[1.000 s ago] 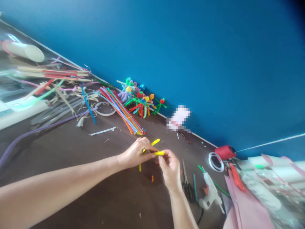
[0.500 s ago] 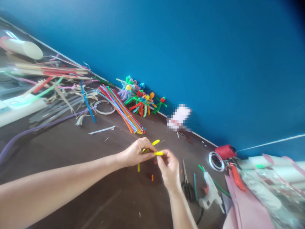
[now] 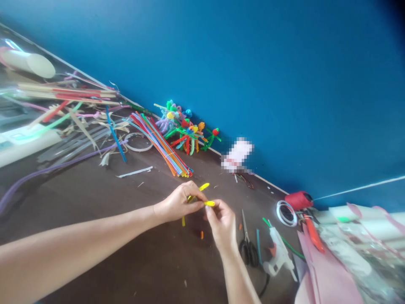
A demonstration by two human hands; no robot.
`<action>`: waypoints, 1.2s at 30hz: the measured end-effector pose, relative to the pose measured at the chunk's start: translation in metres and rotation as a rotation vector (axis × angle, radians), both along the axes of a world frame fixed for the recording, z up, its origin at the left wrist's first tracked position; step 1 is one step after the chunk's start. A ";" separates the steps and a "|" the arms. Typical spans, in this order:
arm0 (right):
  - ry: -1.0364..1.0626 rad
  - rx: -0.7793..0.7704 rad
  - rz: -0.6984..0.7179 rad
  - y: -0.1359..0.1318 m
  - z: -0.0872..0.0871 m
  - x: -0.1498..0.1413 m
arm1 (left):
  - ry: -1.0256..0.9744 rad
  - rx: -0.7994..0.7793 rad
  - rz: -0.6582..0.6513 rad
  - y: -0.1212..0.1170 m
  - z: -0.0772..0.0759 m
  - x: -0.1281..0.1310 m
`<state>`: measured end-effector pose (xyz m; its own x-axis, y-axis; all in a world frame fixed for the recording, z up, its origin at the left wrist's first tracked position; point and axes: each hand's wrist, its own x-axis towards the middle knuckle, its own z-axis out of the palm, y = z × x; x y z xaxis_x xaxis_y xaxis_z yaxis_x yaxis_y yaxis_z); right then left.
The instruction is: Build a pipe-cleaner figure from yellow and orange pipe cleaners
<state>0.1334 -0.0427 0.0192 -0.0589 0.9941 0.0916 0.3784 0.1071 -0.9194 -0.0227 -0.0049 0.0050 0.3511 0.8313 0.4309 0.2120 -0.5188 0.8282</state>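
My left hand (image 3: pixel 179 202) is closed around a yellow pipe cleaner (image 3: pixel 202 186), whose ends stick out above and below the fingers. My right hand (image 3: pixel 222 223) pinches another yellow end (image 3: pixel 209 203) of it between thumb and forefinger, right next to the left hand. Both hands hover just above the dark brown table (image 3: pixel 95 198). A small orange scrap (image 3: pixel 201 234) lies on the table under them.
A bundle of coloured pipe cleaners (image 3: pixel 161 145) and several finished pipe-cleaner figures (image 3: pixel 186 128) lie by the blue wall. Scissors (image 3: pixel 247 245), a white glue gun (image 3: pixel 278 253), tape rings (image 3: pixel 286 213), a red spool (image 3: pixel 299 199) and pink sheets (image 3: pixel 319 274) sit at the right. Straws and strips clutter the left.
Both hands stay together on the yellow pipe cleaner, with only small finger shifts. The view has drifted slightly.
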 end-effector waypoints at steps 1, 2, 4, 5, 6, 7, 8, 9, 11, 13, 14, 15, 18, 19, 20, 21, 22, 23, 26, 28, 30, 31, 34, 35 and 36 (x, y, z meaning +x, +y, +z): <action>-0.012 0.008 -0.003 0.000 0.001 -0.001 | 0.000 0.005 0.005 0.000 0.000 0.000; -0.022 0.019 -0.007 -0.001 0.001 -0.002 | 0.000 0.009 0.009 0.000 0.000 0.001; -0.044 0.043 -0.015 -0.002 0.002 -0.003 | -0.007 0.015 0.015 -0.001 0.000 0.001; -0.053 0.053 -0.018 -0.002 0.002 -0.004 | -0.009 0.018 0.020 -0.001 -0.001 0.001; -0.061 0.062 -0.021 -0.003 0.002 -0.004 | -0.009 0.024 0.024 -0.001 -0.001 0.001; -0.068 0.069 -0.024 -0.003 0.002 -0.004 | -0.007 0.033 0.027 -0.001 0.000 0.001; -0.074 0.073 -0.027 -0.004 0.002 -0.004 | -0.005 0.047 0.029 -0.001 0.000 0.002; -0.081 0.077 -0.028 -0.004 0.001 -0.004 | -0.002 0.066 0.030 -0.001 0.000 0.002; -0.091 0.079 -0.028 -0.005 0.001 -0.004 | 0.004 0.109 0.029 -0.001 0.000 0.002; -0.097 0.078 -0.026 -0.005 0.002 -0.004 | 0.015 0.152 0.037 -0.001 0.000 0.002; -0.098 0.077 -0.025 -0.006 0.002 -0.004 | 0.028 0.174 0.041 -0.001 -0.001 0.002; -0.097 0.075 -0.026 -0.006 0.002 -0.004 | 0.046 0.195 0.044 -0.001 -0.001 0.002; -0.079 0.052 -0.029 -0.005 0.002 -0.004 | 0.112 0.267 0.045 -0.002 0.002 0.000; -0.066 0.036 -0.030 -0.005 0.001 -0.005 | 0.134 0.289 0.047 -0.003 0.003 0.000; -0.048 0.016 -0.030 -0.005 0.001 -0.005 | 0.154 0.310 0.050 -0.003 0.005 -0.001; -0.025 -0.007 -0.028 -0.005 0.000 -0.005 | 0.172 0.329 0.056 -0.004 0.007 -0.001; 0.002 -0.032 -0.025 -0.004 0.000 -0.005 | 0.188 0.346 0.063 -0.005 0.008 -0.001; 0.033 -0.056 -0.021 -0.004 -0.001 -0.005 | 0.201 0.359 0.069 -0.006 0.009 -0.001; 0.118 -0.101 -0.001 -0.004 -0.002 -0.005 | 0.225 0.346 0.088 -0.007 0.009 -0.001; 0.122 -0.086 0.020 -0.004 -0.002 -0.006 | 0.201 0.279 0.111 -0.005 0.006 -0.001; 0.078 -0.039 0.036 -0.004 -0.001 -0.007 | 0.152 0.190 0.129 -0.003 0.003 0.000; 0.048 -0.013 0.037 -0.005 0.000 -0.008 | 0.127 0.153 0.128 -0.002 0.001 0.000; -0.016 0.039 0.015 -0.005 0.000 -0.008 | 0.085 0.090 0.102 0.000 0.001 0.001; -0.026 0.048 0.005 -0.006 0.000 -0.008 | 0.078 0.078 0.097 0.000 0.002 0.001; -0.034 0.054 -0.003 -0.006 -0.001 -0.007 | 0.073 0.064 0.099 -0.001 0.002 0.001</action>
<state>0.1261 -0.0484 0.0182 -0.0601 0.9879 0.1428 0.4100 0.1548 -0.8989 -0.0214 -0.0055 0.0075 0.3010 0.8353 0.4602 0.3233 -0.5433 0.7748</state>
